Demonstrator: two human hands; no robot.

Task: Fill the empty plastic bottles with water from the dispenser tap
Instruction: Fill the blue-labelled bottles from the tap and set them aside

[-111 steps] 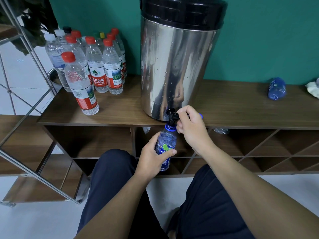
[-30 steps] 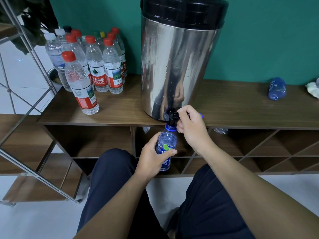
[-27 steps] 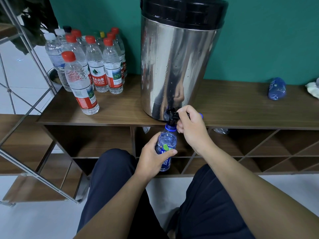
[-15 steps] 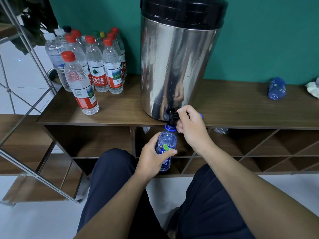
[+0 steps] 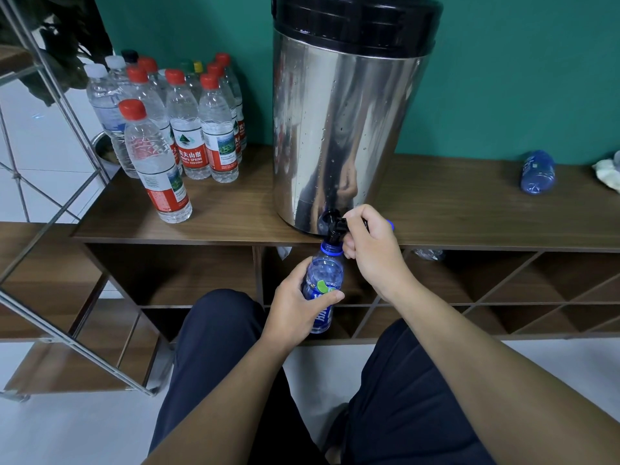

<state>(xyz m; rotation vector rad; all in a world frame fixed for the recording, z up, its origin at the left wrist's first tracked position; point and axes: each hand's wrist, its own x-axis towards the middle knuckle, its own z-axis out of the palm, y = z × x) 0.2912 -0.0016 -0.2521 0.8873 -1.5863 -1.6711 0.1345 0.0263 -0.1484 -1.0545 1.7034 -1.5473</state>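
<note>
The dispenser is showing mirror-polished metal under a glossy black plastic lid. The shelf is looking like matt wood grain. The bottles are gleaming as clear, ribbed plastic with glossy labels.

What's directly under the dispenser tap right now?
The blue bottle, mouth up against the tap, held by the left hand. The right hand covers the tap lever. Water flow cannot be seen.
</note>
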